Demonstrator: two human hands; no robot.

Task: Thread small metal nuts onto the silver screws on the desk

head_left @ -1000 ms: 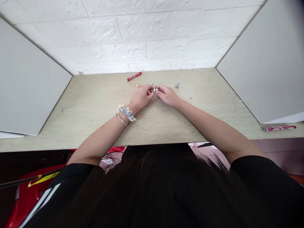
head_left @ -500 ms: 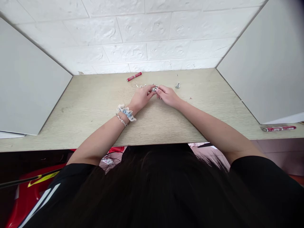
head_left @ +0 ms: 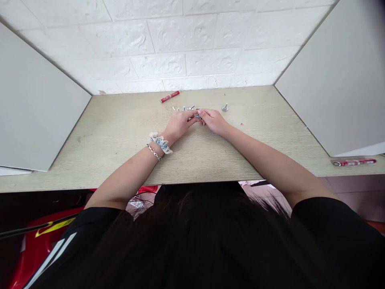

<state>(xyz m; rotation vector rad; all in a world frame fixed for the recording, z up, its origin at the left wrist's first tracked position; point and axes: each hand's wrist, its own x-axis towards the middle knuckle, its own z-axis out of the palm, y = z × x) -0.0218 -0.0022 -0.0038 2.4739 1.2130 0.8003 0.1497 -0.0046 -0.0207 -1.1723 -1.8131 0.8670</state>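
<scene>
My left hand (head_left: 179, 123) and my right hand (head_left: 213, 120) meet at the middle of the wooden desk (head_left: 120, 136). Together their fingertips pinch a small silver metal part (head_left: 197, 116). Just beyond the fingers lie several small silver screws (head_left: 183, 108) in a loose row. A single silver bolt (head_left: 224, 107) stands on the desk to the right of my right hand. My left wrist wears a blue scrunchie and a chain bracelet.
A red tube (head_left: 169, 96) lies near the white brick wall behind the screws. A second red tube (head_left: 353, 162) lies at the desk's right front edge. Grey panels (head_left: 39, 108) close in the desk on both sides. My dark hair fills the lower frame.
Both hands have drawn slightly toward me with the metal part, uncovering the row of small screws behind them.
</scene>
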